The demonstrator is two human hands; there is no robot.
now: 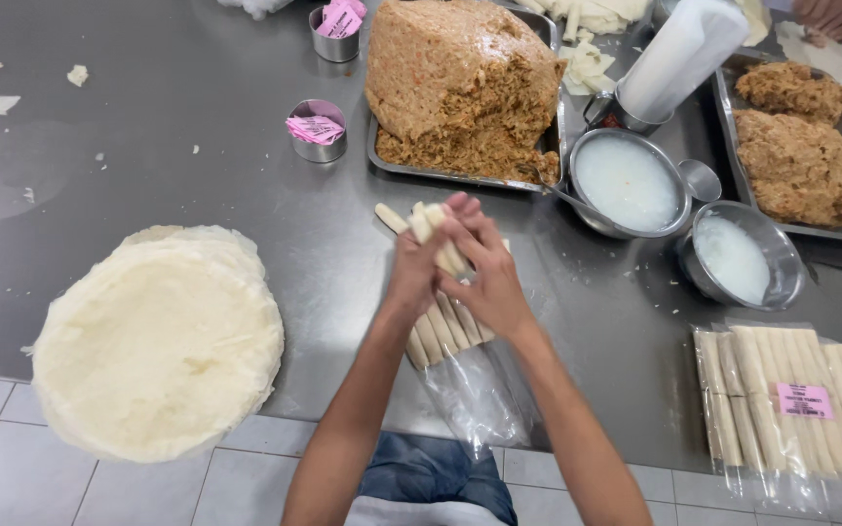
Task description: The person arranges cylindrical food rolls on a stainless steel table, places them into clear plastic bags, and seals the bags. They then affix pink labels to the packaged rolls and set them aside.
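Both the left hand (414,268) and right hand (487,273) close their fingers around pale, slender spring rolls (431,229) above a clear bag (475,394).

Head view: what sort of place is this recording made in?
Most likely a food-preparation kitchen making filled rolls in bulk. A steel table holds a big tray of filling, a stack of round wrappers and sealed bags of finished rolls.

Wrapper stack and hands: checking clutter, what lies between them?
Head view: only bare steel table between the wrapper stack and the hands.
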